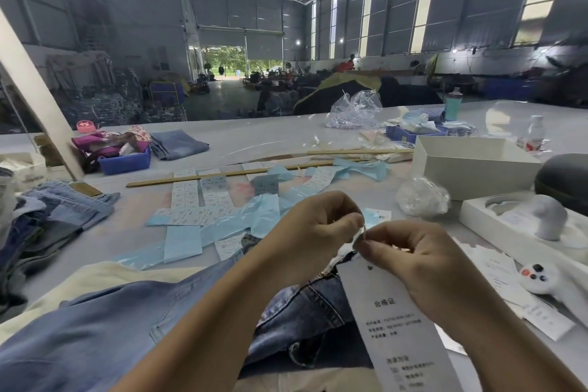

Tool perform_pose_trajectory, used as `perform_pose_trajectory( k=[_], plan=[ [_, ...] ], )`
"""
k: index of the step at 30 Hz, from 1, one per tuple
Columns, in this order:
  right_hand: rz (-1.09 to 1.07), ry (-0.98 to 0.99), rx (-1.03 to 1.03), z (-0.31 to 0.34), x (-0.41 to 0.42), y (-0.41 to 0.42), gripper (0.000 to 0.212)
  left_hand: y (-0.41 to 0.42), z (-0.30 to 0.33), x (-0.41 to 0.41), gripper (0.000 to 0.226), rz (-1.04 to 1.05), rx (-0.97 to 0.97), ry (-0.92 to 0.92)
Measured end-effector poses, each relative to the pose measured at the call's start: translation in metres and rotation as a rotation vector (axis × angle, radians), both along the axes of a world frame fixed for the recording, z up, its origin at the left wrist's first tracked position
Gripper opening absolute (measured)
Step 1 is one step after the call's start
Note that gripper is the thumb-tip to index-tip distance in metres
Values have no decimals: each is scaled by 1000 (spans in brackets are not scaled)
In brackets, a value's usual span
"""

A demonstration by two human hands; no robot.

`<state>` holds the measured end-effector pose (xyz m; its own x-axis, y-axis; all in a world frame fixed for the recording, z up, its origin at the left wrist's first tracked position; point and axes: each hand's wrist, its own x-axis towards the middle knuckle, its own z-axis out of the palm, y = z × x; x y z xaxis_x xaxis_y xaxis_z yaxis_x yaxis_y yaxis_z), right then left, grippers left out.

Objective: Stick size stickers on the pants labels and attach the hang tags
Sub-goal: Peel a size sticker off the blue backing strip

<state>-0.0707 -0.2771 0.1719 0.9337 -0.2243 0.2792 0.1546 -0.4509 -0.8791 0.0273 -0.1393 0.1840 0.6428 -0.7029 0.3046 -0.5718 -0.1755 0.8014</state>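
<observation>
I see both hands meeting at frame centre: left hand [313, 226] and right hand [410, 256] pinch the thread [361, 230]; the hang tag [394, 321] trails lower right over the jeans [127, 328].

Blue bin [125, 162]: ten o'clock, holding magenta cloth.
Teal bottle [453, 104]: one o'clock, upright.
White box [471, 165]: two o'clock, lidless.

**Unreadable and cut off**

Hang tag [389, 321]: lower end runs off bottom edge; small print blurred. Above the tag, whatever the left hand [313, 232] and right hand [410, 251] pinch is too fine to identify. Jeans [105, 334] beside tag cropped left.
</observation>
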Motion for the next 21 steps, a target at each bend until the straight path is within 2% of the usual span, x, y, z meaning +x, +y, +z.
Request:
perform_pose_trajectory(
  k=[4,6,9,12,15,21],
  plan=[
    [-66,40,64,-6,0,1,23,1,-9,9,18,72,-23,110],
    [-86,72,77,-12,0,3,31,3,-18,13,19,150,92,65],
    [-122,74,-75,-20,0,6,32,6,-31,15,30,180,336,-44],
    [-139,108,-186,-28,2,7,24,6,-35,14,25,123,394,-74],
    [-143,162,-234,-35,3,8,20,6,-38,14,14,99,345,-57],
    [-162,228,-254,-44,8,10,18,11,-41,15,11,-12,121,242]
  ],
)
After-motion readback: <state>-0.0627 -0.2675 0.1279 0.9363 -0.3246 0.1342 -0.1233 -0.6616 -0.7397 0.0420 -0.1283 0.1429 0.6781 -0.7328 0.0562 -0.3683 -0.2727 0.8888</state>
